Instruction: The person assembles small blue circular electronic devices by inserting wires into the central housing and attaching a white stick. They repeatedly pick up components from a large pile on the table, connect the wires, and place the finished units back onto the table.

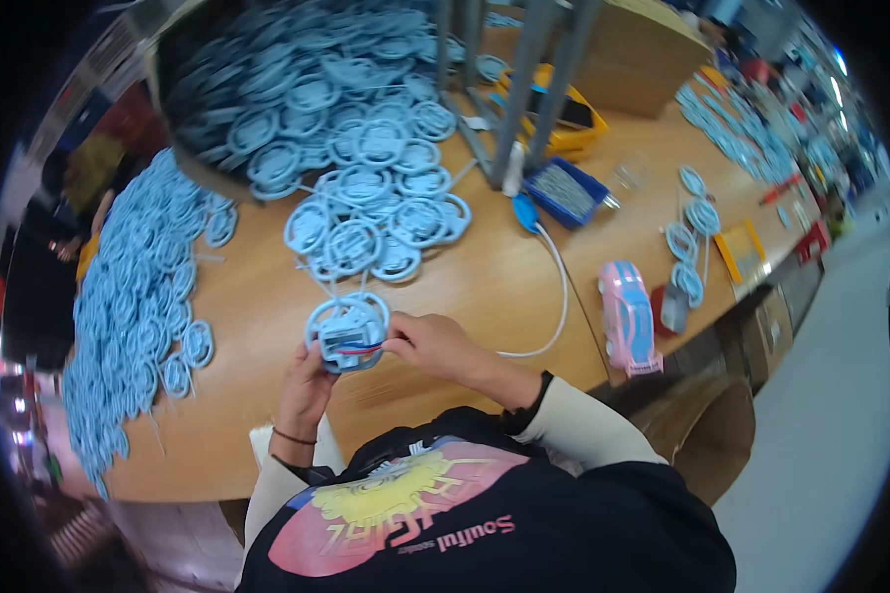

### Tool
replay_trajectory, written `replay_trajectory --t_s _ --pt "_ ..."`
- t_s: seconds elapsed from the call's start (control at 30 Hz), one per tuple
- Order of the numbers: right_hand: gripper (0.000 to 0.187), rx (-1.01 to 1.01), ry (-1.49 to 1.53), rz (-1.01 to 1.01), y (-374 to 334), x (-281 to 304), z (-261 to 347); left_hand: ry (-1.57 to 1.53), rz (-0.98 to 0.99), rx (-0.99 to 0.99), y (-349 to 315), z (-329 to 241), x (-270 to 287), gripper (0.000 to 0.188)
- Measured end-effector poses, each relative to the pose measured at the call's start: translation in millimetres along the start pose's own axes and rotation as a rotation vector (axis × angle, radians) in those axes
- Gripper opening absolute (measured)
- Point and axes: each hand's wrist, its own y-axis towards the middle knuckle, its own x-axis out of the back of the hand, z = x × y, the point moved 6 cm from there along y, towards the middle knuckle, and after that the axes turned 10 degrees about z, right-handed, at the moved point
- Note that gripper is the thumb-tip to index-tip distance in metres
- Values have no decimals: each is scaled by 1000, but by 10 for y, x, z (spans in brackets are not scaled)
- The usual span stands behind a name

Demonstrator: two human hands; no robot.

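In front of me I hold a light-blue toy steering wheel (338, 329) with its hollow back up. Red and blue wires (359, 349) run across its centre part. My left hand (305, 385) is closed on the rim at the lower left. At the wheel's right side, my right hand (428, 343) is closed, its thumb and finger pinched at the end of the wires. The fingertips partly hide what they grip. Just beyond the wheel lies a pile of similar light-blue wheels (356, 245).
A large box (158, 84) spills wheels at the back; another heap (133, 316) covers the left. Right of a metal frame (509, 109) are a blue tray of small metal parts (567, 192), a yellow bin (583, 133), a white cable (564, 296) and a pink-and-blue toy car (631, 316).
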Motion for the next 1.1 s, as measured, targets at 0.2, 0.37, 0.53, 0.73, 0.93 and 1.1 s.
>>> replay_trajectory --t_s 0.2,0.37,0.53,0.73,0.93,1.1 --pt "18 6 77 -13 -151 19 -70 -159 112 144 41 80 -265 40" --pt "17 32 20 -3 -166 -16 -84 -295 75 148 52 190 -177 40" --pt "19 18 1 55 -123 -182 -114 -169 24 202 -86 269 35 40" --pt "22 -132 -47 34 -213 -60 -360 -9 -148 -330 -51 -845 1033 49" --pt "21 -272 -126 0 -84 10 -571 371 -273 -86 255 -738 1203 54" --pt "19 -349 -275 -92 -18 88 -637 1782 -100 -201 516 -15 -92 74"
